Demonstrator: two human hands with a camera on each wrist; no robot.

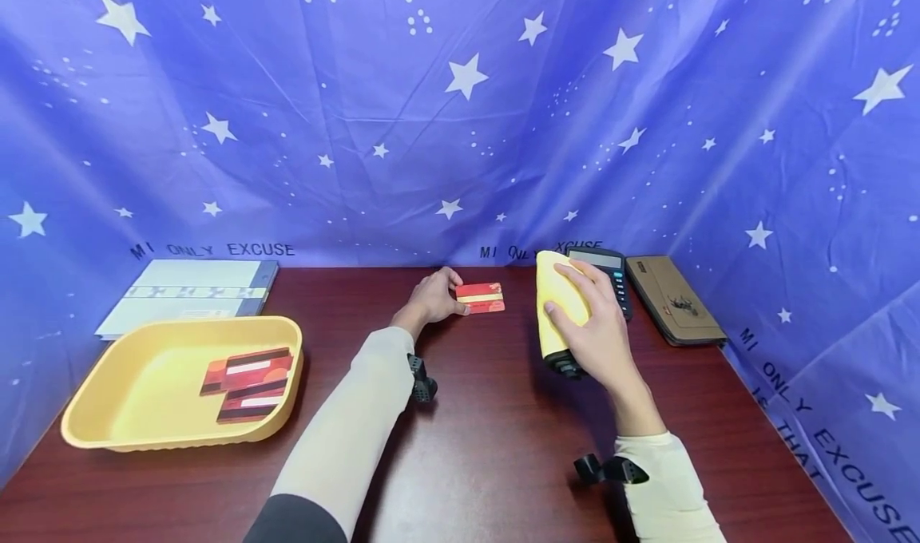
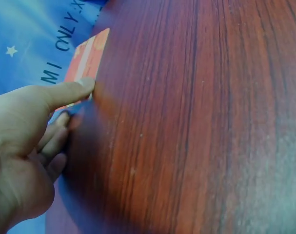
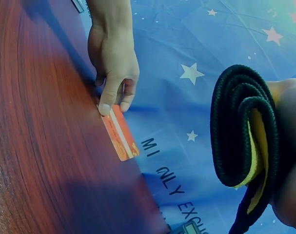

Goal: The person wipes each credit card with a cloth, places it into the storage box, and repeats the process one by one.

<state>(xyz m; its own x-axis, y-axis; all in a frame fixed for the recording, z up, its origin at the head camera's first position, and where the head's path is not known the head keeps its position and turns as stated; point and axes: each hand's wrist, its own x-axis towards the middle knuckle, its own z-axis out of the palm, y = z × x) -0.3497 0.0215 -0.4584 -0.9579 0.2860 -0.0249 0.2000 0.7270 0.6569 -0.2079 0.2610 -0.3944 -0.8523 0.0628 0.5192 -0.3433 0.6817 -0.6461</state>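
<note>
My left hand (image 1: 434,295) grips the near end of a red bank card (image 1: 480,297) with a pale stripe, at the back of the table. In the left wrist view the thumb lies on the edge of the card (image 2: 85,62); the other fingers curl beneath, partly hidden. From the right wrist view the card (image 3: 119,134) extends away from the thumb and a finger. My right hand (image 1: 600,327) holds a folded cloth (image 1: 557,303), yellow outside with a black layer, above the table. The layered black folds of the cloth (image 3: 235,131) show beside the fingers.
A yellow basin (image 1: 144,403) at the left holds several red cards (image 1: 251,395). Behind it lies a white and grey notebook (image 1: 194,279). A black calculator (image 1: 620,275) and a brown zip case (image 1: 676,303) lie at the back right, before a starry blue curtain (image 1: 402,112).
</note>
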